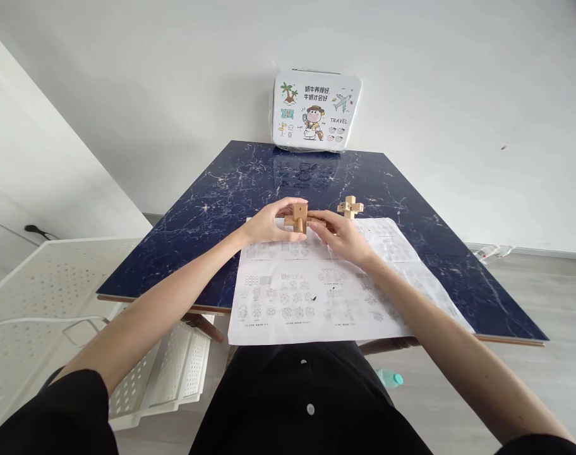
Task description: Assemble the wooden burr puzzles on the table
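Note:
Both hands meet over the middle of a dark blue marble table (212, 208). My left hand (269, 222) curls its fingers round the left side of a small wooden block puzzle (299, 217). My right hand (339, 232) grips the same wooden puzzle from the right with pinched fingers. The puzzle is held just above a printed instruction sheet (297, 297). A second wooden cross-shaped puzzle (350, 206) stands on the table just beyond my right hand, untouched.
A white box with cartoon travel pictures (316, 110) leans against the wall at the table's far edge. White perforated plastic baskets (46, 303) stand to the left. A green-capped bottle (390, 378) lies on the floor under the table.

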`<state>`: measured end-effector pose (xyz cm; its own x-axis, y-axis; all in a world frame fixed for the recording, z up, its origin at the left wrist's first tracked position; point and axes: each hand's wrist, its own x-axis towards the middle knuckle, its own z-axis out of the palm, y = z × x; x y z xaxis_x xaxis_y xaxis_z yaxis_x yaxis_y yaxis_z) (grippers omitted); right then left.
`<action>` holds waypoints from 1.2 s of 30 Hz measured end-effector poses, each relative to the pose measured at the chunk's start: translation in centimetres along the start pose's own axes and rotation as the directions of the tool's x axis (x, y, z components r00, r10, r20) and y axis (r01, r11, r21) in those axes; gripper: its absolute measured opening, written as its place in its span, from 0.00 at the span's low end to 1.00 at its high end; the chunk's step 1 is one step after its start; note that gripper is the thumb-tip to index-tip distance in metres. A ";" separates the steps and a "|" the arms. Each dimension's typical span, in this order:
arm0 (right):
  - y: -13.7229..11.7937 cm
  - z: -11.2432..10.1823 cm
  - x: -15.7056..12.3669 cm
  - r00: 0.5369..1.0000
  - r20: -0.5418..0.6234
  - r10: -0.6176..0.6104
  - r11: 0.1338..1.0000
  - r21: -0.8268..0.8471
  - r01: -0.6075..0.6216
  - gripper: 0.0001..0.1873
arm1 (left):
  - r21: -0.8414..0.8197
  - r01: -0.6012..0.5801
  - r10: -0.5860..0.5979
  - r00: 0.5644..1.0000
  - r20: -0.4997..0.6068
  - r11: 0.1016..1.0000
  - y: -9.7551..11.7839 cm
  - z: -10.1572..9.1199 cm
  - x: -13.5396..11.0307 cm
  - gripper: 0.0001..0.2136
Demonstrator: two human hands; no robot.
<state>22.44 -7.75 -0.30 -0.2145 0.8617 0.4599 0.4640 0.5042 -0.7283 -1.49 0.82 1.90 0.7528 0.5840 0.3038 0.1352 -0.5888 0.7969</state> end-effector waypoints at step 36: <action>0.2 0.2 -0.5 0.982 -0.105 -0.154 0.986 -0.073 0.147 0.11 | 0.090 -0.110 0.123 0.982 -0.147 0.990 1.0 1.3 0.0 0.18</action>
<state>22.45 -8.04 -0.82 -0.1920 0.7626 0.6177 0.4888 0.6201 -0.6136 -0.52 -0.54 1.97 0.6609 0.5829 0.4727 0.1088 -0.6976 0.7082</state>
